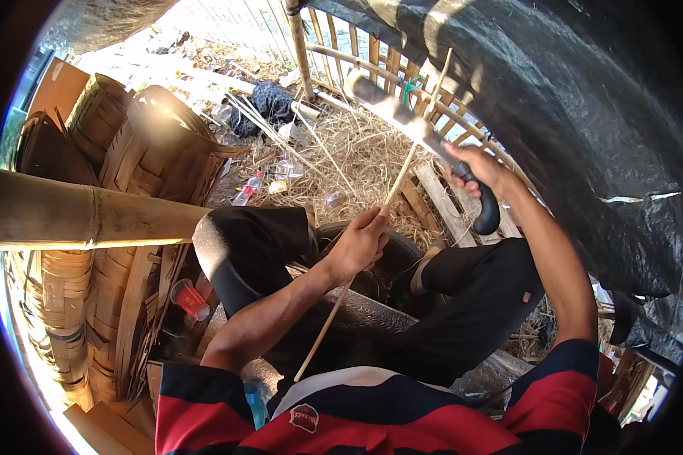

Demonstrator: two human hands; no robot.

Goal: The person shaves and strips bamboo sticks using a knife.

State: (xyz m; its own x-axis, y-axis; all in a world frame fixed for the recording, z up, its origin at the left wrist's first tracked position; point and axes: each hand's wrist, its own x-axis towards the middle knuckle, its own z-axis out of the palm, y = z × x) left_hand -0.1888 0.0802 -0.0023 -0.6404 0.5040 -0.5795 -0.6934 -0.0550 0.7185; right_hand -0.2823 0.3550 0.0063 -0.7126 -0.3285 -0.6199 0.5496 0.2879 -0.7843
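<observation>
My left hand is closed around a long, thin bamboo stick. The stick slants from beside my shirt up to the far right. In my right hand is a machete, gripped by its black, curved handle. Its broad blade points up and left, and its far end is smeared by motion or glare. Blade and stick cross in view just beyond my right hand; whether they touch I cannot tell. My knees, in dark trousers, are spread on either side below the hands.
A thick bamboo pole crosses at left, before stacked woven bamboo baskets. A red cup sits beneath. Dry shavings and a plastic bottle litter the ground. Black sheeting hangs right, beside a bamboo fence.
</observation>
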